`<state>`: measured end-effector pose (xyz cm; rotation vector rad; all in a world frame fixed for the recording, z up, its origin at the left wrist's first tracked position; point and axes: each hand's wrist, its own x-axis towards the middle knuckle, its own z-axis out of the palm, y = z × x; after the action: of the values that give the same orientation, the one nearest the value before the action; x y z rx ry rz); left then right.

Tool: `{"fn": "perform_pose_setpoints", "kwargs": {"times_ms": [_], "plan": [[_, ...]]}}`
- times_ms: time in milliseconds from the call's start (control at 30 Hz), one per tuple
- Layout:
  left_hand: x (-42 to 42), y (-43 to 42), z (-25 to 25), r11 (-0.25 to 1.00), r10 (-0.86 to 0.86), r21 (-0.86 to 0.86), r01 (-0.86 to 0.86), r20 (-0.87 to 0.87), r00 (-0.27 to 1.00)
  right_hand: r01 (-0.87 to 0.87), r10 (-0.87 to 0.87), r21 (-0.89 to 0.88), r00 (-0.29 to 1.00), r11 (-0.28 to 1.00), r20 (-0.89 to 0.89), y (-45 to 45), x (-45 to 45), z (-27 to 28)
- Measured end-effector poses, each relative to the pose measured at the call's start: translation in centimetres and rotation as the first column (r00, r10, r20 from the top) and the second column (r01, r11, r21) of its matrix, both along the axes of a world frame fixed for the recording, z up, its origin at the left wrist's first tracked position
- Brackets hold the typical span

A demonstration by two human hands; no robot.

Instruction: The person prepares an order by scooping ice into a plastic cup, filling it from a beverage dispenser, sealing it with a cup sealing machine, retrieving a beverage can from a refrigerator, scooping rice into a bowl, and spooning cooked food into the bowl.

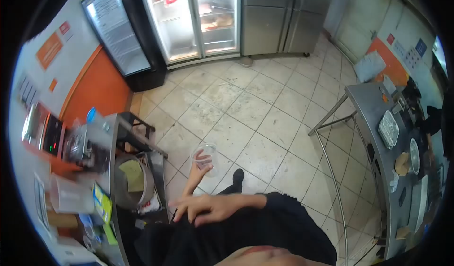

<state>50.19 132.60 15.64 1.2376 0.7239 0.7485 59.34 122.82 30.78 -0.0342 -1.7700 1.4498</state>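
Note:
My left hand point(201, 167) is stretched out over the floor, its fingers wrapped round a clear plastic cup point(210, 149). The cup is see-through and its rim faces up at me. My right hand point(203, 208) reaches across my body, close to my left forearm. Its fingers are bent and apart over the black clothing point(283, 233). A small dark strip shows by its fingertips; I cannot make out what it is.
On the left, a metal table point(112, 148) carries a clear bin point(71, 195) and a yellow-green packet point(102, 200). A large pot point(144, 183) stands beside it. On the right, another metal table point(366, 105) holds a foil tray point(388, 129). Lit glass-door fridges point(201, 53) line the back.

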Motion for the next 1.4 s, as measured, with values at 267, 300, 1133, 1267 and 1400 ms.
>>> {"fn": "perform_pose_setpoints", "kwargs": {"times_ms": [267, 300, 1133, 1267, 1400], "plan": [[23.3, 22.1, 3.6, 0.974, -0.112, 0.198, 0.113, -0.013, 0.994, 0.771, -0.776, -0.089, 0.626, 0.631, -0.077, 7.7, 31.6, 4.2], [27.2, 24.3, 4.7, 0.965, -0.171, 0.199, 0.171, -0.019, 0.985, 0.726, -0.724, -0.057, 0.688, 0.686, 0.054, 7.7, 34.8, 3.9], [96.8, 79.1, 11.4, 0.822, -0.522, 0.338, 0.458, 0.125, 0.844, 0.911, -0.311, 0.270, -0.170, 0.313, 0.935, 49.4, 108.6, -27.1], [111.2, 87.1, 18.2, 0.686, -0.727, 0.297, 0.664, 0.250, 0.639, 0.921, -0.460, 0.286, -0.140, 0.265, 0.877, 61.8, 118.9, -18.7], [123.7, 95.0, 23.5, 0.477, -0.879, 0.345, 0.808, 0.198, 0.434, 0.999, -0.725, 0.043, -0.021, 0.013, 0.689, 73.5, 129.1, -8.1]]}}
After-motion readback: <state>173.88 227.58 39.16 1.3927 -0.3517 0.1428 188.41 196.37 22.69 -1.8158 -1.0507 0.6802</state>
